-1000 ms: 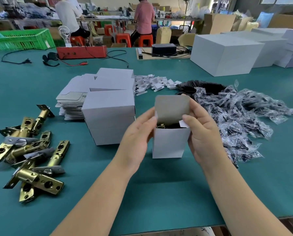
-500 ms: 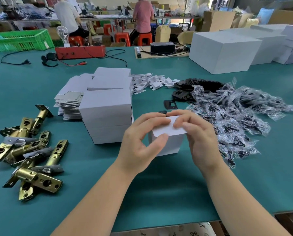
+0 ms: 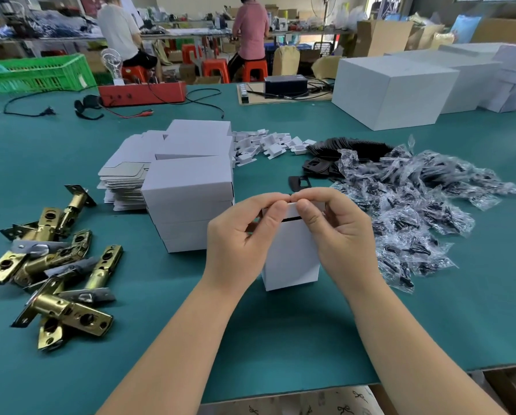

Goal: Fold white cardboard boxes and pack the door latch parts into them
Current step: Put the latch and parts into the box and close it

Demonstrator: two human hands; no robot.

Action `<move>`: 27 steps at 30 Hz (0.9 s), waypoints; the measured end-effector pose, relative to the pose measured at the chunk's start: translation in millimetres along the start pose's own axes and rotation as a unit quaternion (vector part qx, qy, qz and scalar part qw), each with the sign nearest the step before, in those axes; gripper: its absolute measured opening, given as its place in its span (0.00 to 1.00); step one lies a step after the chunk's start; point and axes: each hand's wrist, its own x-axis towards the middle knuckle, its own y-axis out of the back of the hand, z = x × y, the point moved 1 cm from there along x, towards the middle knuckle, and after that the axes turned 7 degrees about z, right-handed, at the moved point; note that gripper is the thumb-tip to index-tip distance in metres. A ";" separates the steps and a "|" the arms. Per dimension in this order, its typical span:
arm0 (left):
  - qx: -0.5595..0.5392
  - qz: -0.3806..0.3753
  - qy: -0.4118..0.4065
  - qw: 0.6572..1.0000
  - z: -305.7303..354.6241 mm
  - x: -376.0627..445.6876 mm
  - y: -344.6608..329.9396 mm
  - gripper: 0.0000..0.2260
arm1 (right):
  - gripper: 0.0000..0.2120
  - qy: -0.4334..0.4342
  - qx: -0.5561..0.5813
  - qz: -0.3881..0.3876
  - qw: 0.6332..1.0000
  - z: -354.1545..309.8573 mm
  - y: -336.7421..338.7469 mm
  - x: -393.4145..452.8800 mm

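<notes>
Head camera looks down on a green table [image 3: 280, 339] where a small white box [image 3: 291, 259] stands upright near the middle, close to the near edge. Both hands meet at its top: the left hand [image 3: 241, 235] curls over the left side of the lid and the right hand [image 3: 340, 232] over the right side, thumbs on the near face and fingertips pinching the lid flap along the far edge. A thin dark slit shows between the lid and the box front, so the flap is not fully seated. Just left of the box, touching or nearly touching the left hand, stands a stack of folded white boxes [image 3: 190, 202], with a pile of flat box blanks [image 3: 124, 181] behind it on the left. Brass door latches [image 3: 56, 271] lie in a loose heap at the near left. To the right spreads a mound of clear bagged screw packs [image 3: 415, 211], with black plates [image 3: 319, 166] and small white inserts [image 3: 268, 145] farther back. Large white cartons [image 3: 394, 85] sit at the far right
</notes>
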 end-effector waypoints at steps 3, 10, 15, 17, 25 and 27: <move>-0.004 -0.004 -0.007 1.000 2.3 2.8 0.7 0.05 | 0.03 -0.009 0.010 -0.004 1.000 -0.4 1.4 2.2; 0.005 -0.049 -0.043 0.998 0.6 2.2 6.9 0.06 | 0.05 -0.019 0.013 -0.040 0.999 2.1 9.3 1.6; 0.016 -0.071 -0.032 0.997 -0.1 -1.4 11.5 0.08 | 0.05 -0.019 -0.009 -0.053 0.998 5.8 13.3 -1.5; 0.016 -0.078 -0.025 0.997 -1.5 -2.0 11.9 0.09 | 0.05 -0.018 -0.013 -0.058 0.998 6.3 13.1 -1.9; 0.047 -0.062 0.059 0.995 3.6 -2.7 17.6 0.14 | 0.52 -0.071 -0.143 -0.175 0.972 18.8 12.9 -14.5; 0.067 -0.056 0.108 0.990 6.6 -3.3 24.3 0.14 | 0.60 -0.074 -0.187 -0.210 0.957 22.7 10.6 -15.7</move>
